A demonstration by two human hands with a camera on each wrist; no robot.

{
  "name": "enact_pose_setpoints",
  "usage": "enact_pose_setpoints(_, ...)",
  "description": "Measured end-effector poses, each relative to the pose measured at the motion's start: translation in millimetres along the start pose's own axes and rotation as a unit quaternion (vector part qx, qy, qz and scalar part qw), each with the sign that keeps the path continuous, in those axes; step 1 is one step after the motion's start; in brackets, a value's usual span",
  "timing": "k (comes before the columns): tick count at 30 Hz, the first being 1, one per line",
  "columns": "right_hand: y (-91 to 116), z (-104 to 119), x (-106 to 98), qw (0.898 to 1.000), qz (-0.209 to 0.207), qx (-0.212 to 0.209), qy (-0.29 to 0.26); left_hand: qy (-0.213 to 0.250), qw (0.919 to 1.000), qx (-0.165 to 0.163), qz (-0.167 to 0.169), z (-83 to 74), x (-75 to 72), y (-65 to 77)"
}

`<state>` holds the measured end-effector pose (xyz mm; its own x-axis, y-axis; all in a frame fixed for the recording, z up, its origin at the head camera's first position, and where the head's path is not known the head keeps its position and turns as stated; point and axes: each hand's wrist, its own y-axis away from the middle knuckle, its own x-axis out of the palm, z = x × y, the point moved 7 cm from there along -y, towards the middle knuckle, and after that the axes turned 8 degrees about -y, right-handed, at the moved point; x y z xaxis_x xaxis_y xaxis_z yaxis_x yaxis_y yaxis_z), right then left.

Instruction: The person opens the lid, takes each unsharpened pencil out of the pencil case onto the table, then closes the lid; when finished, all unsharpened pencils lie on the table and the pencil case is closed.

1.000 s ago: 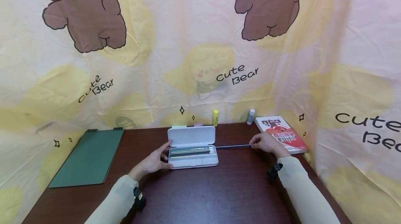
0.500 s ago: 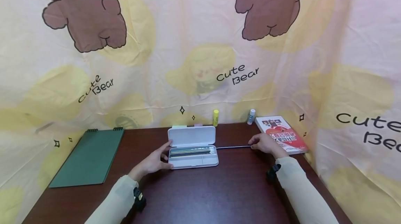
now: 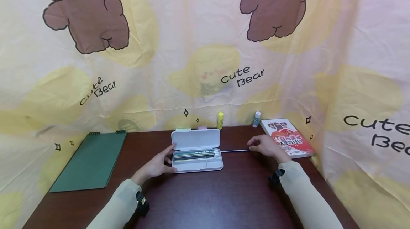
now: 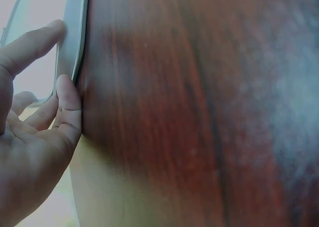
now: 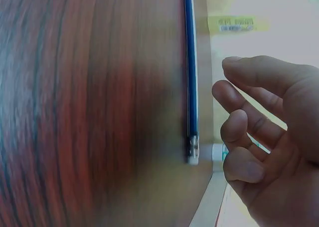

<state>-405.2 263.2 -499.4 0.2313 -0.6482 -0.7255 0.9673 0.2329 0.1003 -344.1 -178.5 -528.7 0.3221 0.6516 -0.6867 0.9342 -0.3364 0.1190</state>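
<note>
A white pencil case (image 3: 196, 140) stands with its lid raised, several pencils (image 3: 195, 155) lying in its back compartment. My left hand (image 3: 156, 165) holds the case's left end, with one finger up by the lid and the thumb at the front corner. Right of the case a blue pencil (image 3: 235, 150) lies on the table, roughly in line with it. Over that pencil's right end is my right hand (image 3: 267, 146). In the right wrist view, its loosely bent fingers (image 5: 239, 124) are apart from the pencil, whose white eraser end (image 5: 193, 159) shows.
A green spiral notebook (image 3: 89, 165) lies at the left. Behind the case stand a yellow tube (image 3: 220, 120) and a white-capped glue stick (image 3: 256, 119). A red and white book (image 3: 293, 138) lies beyond my right hand. Patterned cloth (image 3: 179, 79) hangs along the back edge.
My right hand has moved a little left along the blue pencil, and its fingers no longer pinch the pencil's end. The left hand and the case stay where they were.
</note>
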Motion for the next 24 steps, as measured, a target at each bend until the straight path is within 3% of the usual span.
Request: enact_pose_setpoints(24, -3, 70, 59, 0.996, 0.048, -0.063, -0.031, 0.009, 0.9999, 0.002, 0.005, -1.1, -0.7, 1.7)
